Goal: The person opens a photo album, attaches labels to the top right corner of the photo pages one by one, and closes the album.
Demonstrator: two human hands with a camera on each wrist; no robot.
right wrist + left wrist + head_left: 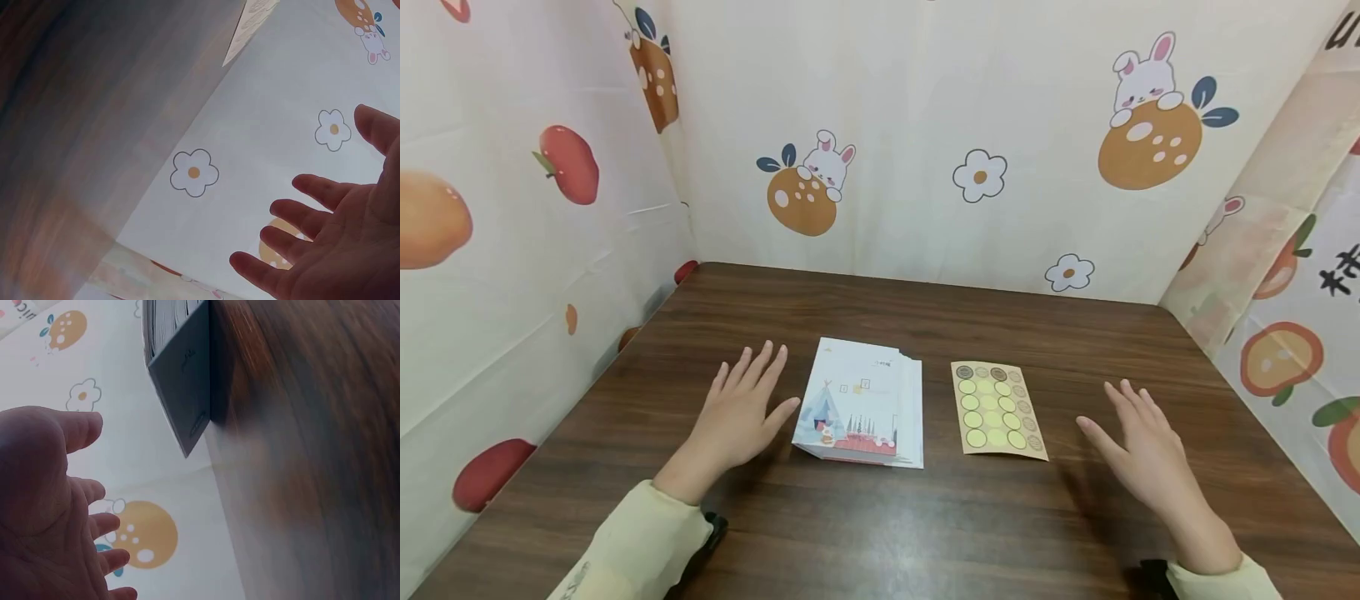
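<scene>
My left hand (735, 419) is held with fingers spread and holds nothing, just left of a white box-like stack (853, 400) with a tent picture on its top. In the left wrist view the side of that stack (185, 381) shows layered pages or cards beyond my thumb. To the right of the stack lies a tan sticker sheet (997, 410) with rows of yellow round stickers and some brown ones. My right hand (1146, 454), fingers also extended, is right of the sheet and apart from it. A corner of the sheet (251, 28) shows in the right wrist view.
Everything lies on a dark brown wood-grain table (880, 533). White cloth (910, 108) printed with rabbits, fruit and flowers hangs behind the table's far edge and along both sides. Both forearms wear pale sleeves (632, 542), with dark straps near the wrists.
</scene>
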